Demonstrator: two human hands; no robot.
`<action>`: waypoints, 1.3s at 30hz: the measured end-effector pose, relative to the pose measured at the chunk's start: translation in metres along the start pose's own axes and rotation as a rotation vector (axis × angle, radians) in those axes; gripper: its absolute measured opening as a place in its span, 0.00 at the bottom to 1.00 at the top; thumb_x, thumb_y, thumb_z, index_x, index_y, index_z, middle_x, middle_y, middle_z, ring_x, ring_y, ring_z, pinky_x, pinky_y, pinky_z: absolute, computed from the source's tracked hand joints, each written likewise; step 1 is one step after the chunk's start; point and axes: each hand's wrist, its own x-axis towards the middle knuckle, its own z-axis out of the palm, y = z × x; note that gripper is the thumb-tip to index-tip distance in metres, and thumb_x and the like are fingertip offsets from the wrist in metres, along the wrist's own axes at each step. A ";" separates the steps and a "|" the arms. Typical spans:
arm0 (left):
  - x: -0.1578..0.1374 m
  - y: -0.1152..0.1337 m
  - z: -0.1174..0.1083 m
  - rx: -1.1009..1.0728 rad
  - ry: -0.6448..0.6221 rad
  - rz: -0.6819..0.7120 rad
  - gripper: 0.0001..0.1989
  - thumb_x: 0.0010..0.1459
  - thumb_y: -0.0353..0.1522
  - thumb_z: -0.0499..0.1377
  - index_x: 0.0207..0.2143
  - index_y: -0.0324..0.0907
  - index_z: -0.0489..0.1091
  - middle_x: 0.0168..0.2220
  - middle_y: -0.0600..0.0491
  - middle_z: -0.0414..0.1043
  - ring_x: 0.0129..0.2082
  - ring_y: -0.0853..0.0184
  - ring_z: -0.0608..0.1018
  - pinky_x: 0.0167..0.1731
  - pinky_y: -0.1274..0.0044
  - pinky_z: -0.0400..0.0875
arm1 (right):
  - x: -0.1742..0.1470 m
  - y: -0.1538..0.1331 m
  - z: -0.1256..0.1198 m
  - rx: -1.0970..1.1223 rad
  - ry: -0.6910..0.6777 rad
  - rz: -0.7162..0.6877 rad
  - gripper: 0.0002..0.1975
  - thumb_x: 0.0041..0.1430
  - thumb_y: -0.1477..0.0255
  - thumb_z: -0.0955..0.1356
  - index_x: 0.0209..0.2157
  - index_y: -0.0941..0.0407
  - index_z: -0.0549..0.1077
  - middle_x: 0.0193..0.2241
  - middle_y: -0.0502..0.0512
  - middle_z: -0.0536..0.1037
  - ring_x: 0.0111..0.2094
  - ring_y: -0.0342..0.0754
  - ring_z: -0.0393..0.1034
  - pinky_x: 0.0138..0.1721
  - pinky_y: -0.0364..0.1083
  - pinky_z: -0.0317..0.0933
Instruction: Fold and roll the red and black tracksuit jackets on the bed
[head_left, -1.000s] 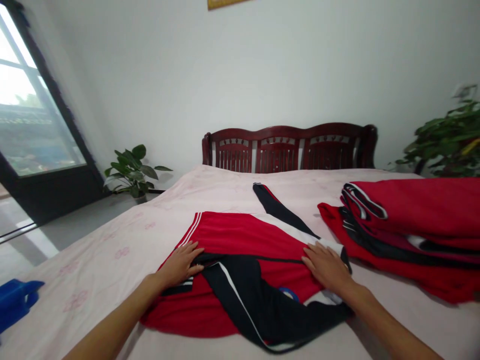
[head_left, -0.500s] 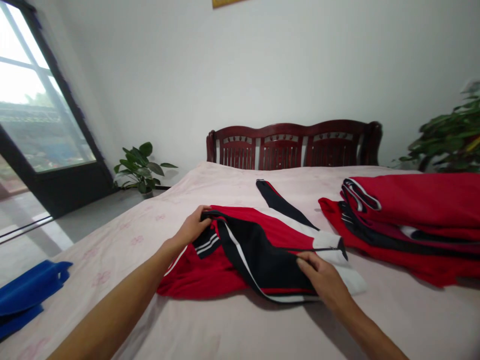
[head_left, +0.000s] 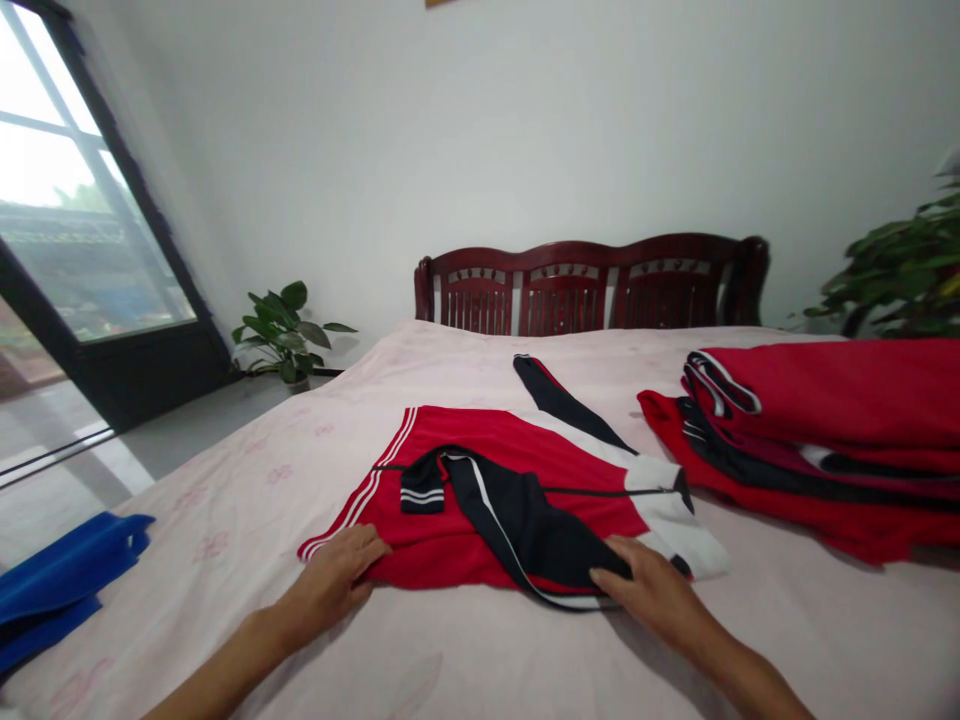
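Observation:
A red, white and navy zip jacket [head_left: 465,555] lies spread on the bed, its striped hem to the left and its white shoulder part to the right. One navy sleeve [head_left: 517,505] is folded across the front, with the striped cuff near the hem. The other sleeve [head_left: 566,400] stretches away toward the headboard. At the near corner of the hem, my left hand [head_left: 337,575] has its fingers over the jacket's edge and its thumb below. My right hand [head_left: 652,590] pinches the folded sleeve near the shoulder between thumb and fingers.
A stack of folded red and navy clothes [head_left: 832,400] is on the bed at right. Blue fabric [head_left: 60,575] lies at the left edge. Beyond the pink bedsheet [head_left: 262,520] stands a dark wooden headboard [head_left: 559,290], with a potted plant [head_left: 281,330] on the floor.
My left hand has let go of the sleeve's cuff end and moved down to the hem's near corner. The sleeve now lies across the jacket front. My right hand stays near the shoulder.

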 end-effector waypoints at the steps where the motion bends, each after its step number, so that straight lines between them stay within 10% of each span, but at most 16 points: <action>1: -0.005 -0.001 0.001 0.006 0.009 -0.003 0.16 0.50 0.22 0.54 0.40 0.46 0.69 0.41 0.50 0.72 0.42 0.60 0.73 0.44 0.70 0.67 | -0.002 0.002 -0.001 0.057 -0.066 -0.059 0.10 0.51 0.66 0.65 0.31 0.55 0.75 0.33 0.55 0.78 0.36 0.52 0.71 0.39 0.48 0.62; 7: -0.032 -0.014 0.007 -0.078 0.027 0.035 0.22 0.42 0.17 0.49 0.38 0.46 0.62 0.42 0.51 0.69 0.44 0.62 0.70 0.46 0.71 0.65 | -0.029 0.018 -0.004 -0.015 -0.231 -0.156 0.04 0.47 0.74 0.65 0.21 0.55 0.66 0.27 0.51 0.71 0.35 0.48 0.66 0.40 0.46 0.59; 12: -0.028 -0.013 -0.007 -0.105 -0.084 0.007 0.24 0.36 0.17 0.49 0.37 0.45 0.62 0.42 0.53 0.69 0.43 0.63 0.70 0.46 0.72 0.64 | -0.033 0.010 -0.014 -0.054 -0.313 -0.158 0.08 0.52 0.67 0.67 0.32 0.55 0.73 0.35 0.54 0.74 0.39 0.51 0.67 0.42 0.47 0.59; 19: 0.004 0.013 -0.030 -0.330 -0.223 -0.202 0.08 0.58 0.37 0.57 0.38 0.45 0.70 0.38 0.56 0.74 0.37 0.66 0.74 0.38 0.76 0.67 | -0.027 -0.003 -0.006 -0.033 -0.227 -0.067 0.12 0.55 0.61 0.66 0.33 0.55 0.77 0.35 0.55 0.78 0.38 0.52 0.70 0.41 0.47 0.61; 24: 0.052 0.018 -0.010 -0.304 0.134 -0.230 0.16 0.60 0.35 0.57 0.51 0.46 0.69 0.51 0.50 0.74 0.49 0.62 0.75 0.50 0.72 0.68 | -0.007 -0.024 0.015 0.077 -0.099 0.022 0.24 0.54 0.63 0.66 0.52 0.54 0.74 0.49 0.59 0.79 0.47 0.56 0.72 0.48 0.50 0.62; 29: 0.101 0.012 0.001 -0.032 0.248 -0.437 0.34 0.57 0.33 0.59 0.65 0.44 0.55 0.62 0.40 0.62 0.55 0.55 0.73 0.46 0.70 0.71 | 0.006 -0.041 0.034 0.091 -0.110 -0.190 0.22 0.46 0.78 0.61 0.41 0.54 0.78 0.39 0.55 0.78 0.42 0.50 0.71 0.44 0.46 0.61; 34: 0.111 -0.008 0.002 -0.088 0.150 -0.366 0.17 0.56 0.28 0.53 0.48 0.43 0.70 0.46 0.48 0.75 0.47 0.60 0.77 0.45 0.72 0.69 | -0.013 -0.050 0.039 0.059 -0.177 -0.534 0.22 0.35 0.81 0.60 0.32 0.54 0.77 0.31 0.51 0.75 0.38 0.47 0.68 0.42 0.46 0.57; 39: 0.069 -0.036 -0.017 -0.240 0.444 -0.347 0.09 0.54 0.32 0.51 0.35 0.45 0.70 0.37 0.53 0.75 0.40 0.62 0.76 0.43 0.72 0.69 | -0.031 -0.049 0.035 0.110 -0.404 -0.389 0.21 0.36 0.82 0.63 0.33 0.53 0.79 0.33 0.49 0.78 0.38 0.46 0.71 0.40 0.43 0.59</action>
